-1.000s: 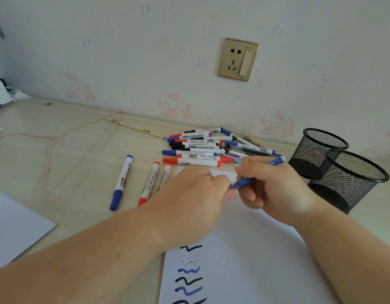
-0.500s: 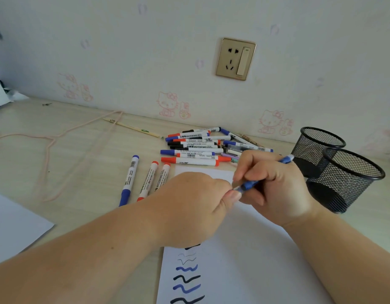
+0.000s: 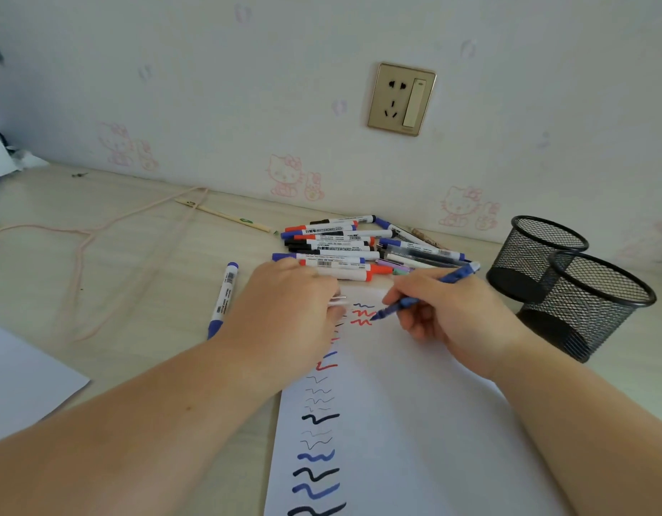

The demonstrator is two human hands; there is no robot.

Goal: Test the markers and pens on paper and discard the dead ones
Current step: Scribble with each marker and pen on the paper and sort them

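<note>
My right hand [image 3: 444,314] grips a blue pen [image 3: 454,276] in a writing hold. Its tip touches the white test paper [image 3: 396,422] just right of two red squiggles. My left hand [image 3: 284,314] rests on the paper's top left corner, its curled fingertips pinching a small pale pen cap [image 3: 338,300]. A column of black, blue, red and faint thin squiggles runs down the paper's left side. A pile of capped whiteboard markers and pens [image 3: 333,247] lies just beyond both hands. One blue-capped marker [image 3: 223,299] lies alone left of my left hand.
Two black mesh cups [image 3: 538,255] [image 3: 590,303] stand at the right, touching each other. A second white sheet [image 3: 20,378] lies at the left edge. A pale cord [image 3: 83,240] and a thin wooden stick [image 3: 225,217] lie towards the back wall.
My hands have parted, the cap staying in my left hand. My right hand has brought the pen tip down onto the paper. My left hand now covers the two red markers.
</note>
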